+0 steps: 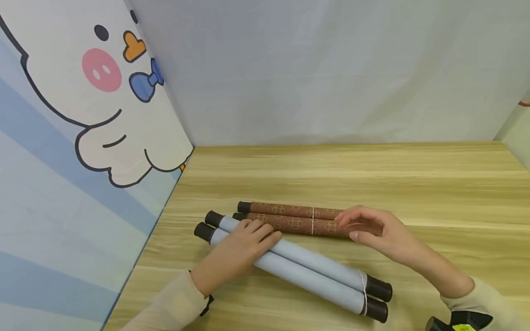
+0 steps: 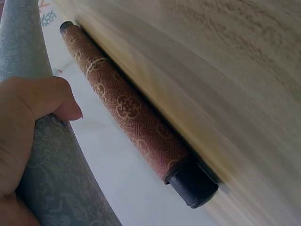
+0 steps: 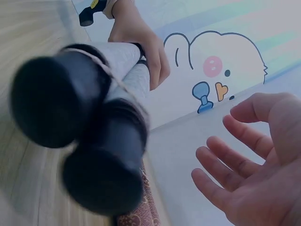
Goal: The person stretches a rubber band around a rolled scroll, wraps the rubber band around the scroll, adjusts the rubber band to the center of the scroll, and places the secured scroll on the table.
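Observation:
A light-blue hanging scroll (image 1: 308,266), rolled from both ends into two tubes with black end caps, lies slantwise in the head view. A white string ties it near its right end. My left hand (image 1: 242,248) grips it toward its left end; in the left wrist view the thumb (image 2: 59,99) wraps over the blue roll. Behind it lies a brown patterned scroll (image 1: 285,222), also double-rolled, black-capped and string-tied. My right hand (image 1: 381,232) hovers by its right end and hides that end. In the right wrist view its loosely bent fingers (image 3: 230,160) hold nothing.
Everything lies on a wood-grain table (image 1: 352,179). A pale grey panel (image 1: 331,73) stands along the back, and a cartoon-printed panel (image 1: 54,174) borders the left side. Black wrist devices show at both sleeves.

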`<action>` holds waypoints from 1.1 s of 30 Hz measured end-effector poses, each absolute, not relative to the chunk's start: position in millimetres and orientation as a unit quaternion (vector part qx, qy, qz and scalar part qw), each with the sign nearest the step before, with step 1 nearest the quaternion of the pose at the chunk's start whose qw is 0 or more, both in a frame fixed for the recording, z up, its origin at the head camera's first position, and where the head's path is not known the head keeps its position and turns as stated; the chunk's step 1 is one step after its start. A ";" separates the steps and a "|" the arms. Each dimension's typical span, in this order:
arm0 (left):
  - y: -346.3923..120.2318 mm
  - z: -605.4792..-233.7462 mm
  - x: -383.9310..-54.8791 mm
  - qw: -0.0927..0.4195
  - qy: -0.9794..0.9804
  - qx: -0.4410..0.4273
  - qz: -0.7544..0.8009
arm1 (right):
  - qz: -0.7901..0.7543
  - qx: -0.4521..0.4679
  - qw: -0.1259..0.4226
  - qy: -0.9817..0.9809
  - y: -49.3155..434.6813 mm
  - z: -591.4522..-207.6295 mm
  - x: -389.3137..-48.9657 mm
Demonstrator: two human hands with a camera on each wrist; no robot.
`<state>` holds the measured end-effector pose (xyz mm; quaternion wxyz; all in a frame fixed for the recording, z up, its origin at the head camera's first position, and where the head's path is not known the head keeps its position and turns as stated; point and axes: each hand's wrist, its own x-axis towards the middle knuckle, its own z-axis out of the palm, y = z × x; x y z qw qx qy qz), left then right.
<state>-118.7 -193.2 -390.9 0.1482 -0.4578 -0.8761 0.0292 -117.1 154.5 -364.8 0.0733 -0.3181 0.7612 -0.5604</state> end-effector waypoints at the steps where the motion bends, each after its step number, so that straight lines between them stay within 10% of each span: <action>1: -192.5 -391.0 -119.0 0.146 -0.879 -0.453 0.026 | -0.559 -0.315 0.066 0.764 156.0 -363.3 -117.3; 13: -199.4 -386.2 -125.8 0.130 -0.908 -0.399 -0.009 | -0.435 -0.365 -0.037 0.823 169.9 -354.3 -109.5; 26: -207.8 -384.4 -130.4 0.148 -0.924 -0.351 -0.021 | -0.220 -0.454 -0.312 0.805 159.4 -366.0 -105.6; 33: -209.3 -383.5 -127.8 0.135 -0.923 -0.360 -0.026 | -0.167 -0.507 -0.259 0.805 158.8 -360.3 -108.5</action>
